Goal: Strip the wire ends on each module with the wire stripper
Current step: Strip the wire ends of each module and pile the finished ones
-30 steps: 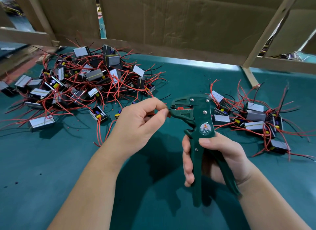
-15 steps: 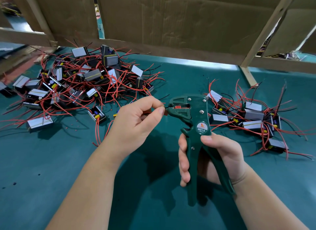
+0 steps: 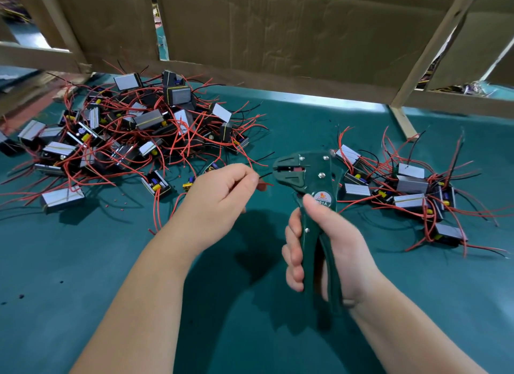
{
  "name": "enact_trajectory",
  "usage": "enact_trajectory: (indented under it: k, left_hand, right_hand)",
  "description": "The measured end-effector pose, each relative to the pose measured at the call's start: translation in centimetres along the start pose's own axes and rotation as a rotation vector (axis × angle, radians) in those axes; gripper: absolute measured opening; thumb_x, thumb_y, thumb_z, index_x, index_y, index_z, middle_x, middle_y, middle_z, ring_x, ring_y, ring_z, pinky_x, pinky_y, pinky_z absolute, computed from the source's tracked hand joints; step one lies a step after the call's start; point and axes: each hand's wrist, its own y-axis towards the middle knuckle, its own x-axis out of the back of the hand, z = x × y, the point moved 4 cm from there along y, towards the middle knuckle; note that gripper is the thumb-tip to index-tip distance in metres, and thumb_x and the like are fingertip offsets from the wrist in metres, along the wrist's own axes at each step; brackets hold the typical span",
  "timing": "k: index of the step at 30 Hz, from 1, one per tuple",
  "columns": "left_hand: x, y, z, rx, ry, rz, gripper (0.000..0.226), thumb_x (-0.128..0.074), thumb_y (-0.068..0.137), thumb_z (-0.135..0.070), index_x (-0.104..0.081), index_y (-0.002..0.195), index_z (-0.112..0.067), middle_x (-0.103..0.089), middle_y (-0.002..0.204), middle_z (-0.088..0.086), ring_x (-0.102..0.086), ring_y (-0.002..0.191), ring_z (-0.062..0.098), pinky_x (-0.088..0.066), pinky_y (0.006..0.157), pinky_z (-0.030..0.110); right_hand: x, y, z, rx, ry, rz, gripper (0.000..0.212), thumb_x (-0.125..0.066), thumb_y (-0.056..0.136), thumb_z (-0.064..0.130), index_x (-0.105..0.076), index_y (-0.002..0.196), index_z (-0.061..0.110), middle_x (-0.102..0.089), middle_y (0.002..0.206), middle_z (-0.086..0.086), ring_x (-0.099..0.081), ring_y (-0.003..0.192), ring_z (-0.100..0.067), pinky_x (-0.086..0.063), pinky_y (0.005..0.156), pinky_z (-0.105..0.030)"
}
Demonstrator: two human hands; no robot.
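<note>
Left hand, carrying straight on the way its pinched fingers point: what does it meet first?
Probably the head of the wire stripper, which the right hand grips. The black wire pinched by the left hand points at its mouth; depth is uncertain.

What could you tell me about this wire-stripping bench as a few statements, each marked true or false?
1. The right hand grips the green wire stripper by its handles. True.
2. The left hand holds nothing. False: it pinches thin wires, one black and one red.
3. The bigger pile of modules lies on the person's left. True.
4. The tabletop is bare wood. False: it is teal green.
</note>
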Motion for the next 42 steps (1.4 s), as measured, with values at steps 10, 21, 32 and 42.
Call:
enact_trajectory:
  k: [10, 21, 32, 42]
  left_hand:
    - [0.2, 0.6, 1.2, 0.162, -0.247, -0.120, 0.016, -0.056, 0.095, -0.016, -0.065, 0.081, -0.018, -0.064, 0.061, -0.010, -0.061, 0.052, 0.005, -0.047, 0.053, 0.017]
    - [0.8, 0.7, 1.0, 0.187, -0.581, -0.249, 0.016, -0.062, 0.090, -0.009, -0.070, 0.081, -0.020, -0.067, 0.068, -0.008, -0.055, 0.055, 0.004, -0.046, 0.057, 0.013]
    - [0.0, 0.4, -0.9, 0.033, -0.549, -0.117, 0.009, -0.055, 0.092, -0.016, -0.060, 0.088, -0.022, -0.060, 0.072, -0.012, -0.059, 0.073, 0.006, -0.044, 0.059, 0.013]
    - [0.4, 0.4, -0.7, 0.020, -0.425, -0.188, 0.008, -0.062, 0.083, -0.027, -0.067, 0.079, -0.032, -0.051, 0.067, 0.000, -0.039, 0.062, 0.019, -0.035, 0.059, 0.028]
  right_hand:
    - [1.3, 0.7, 1.2, 0.043, 0.270, -0.082, 0.052, -0.046, 0.075, 0.036, -0.058, 0.107, -0.004, -0.063, 0.077, -0.024, -0.064, 0.066, -0.038, -0.056, 0.065, -0.049]
    - [1.3, -0.1, 1.4, 0.117, 0.336, -0.043, 0.037, -0.048, 0.090, 0.037, -0.057, 0.121, 0.019, -0.070, 0.106, -0.016, -0.069, 0.095, -0.037, -0.056, 0.067, -0.050]
    - [-1.5, -0.8, -0.7, 0.041, 0.104, 0.189, 0.040, -0.055, 0.079, 0.049, -0.061, 0.116, 0.036, -0.065, 0.098, -0.025, -0.064, 0.089, -0.046, -0.052, 0.080, -0.055]
    - [-0.8, -0.9, -0.5, 0.062, 0.016, 0.226, 0.069, -0.075, 0.070, 0.054, -0.062, 0.114, 0.002, -0.060, 0.083, -0.026, -0.061, 0.074, -0.041, -0.052, 0.073, -0.056]
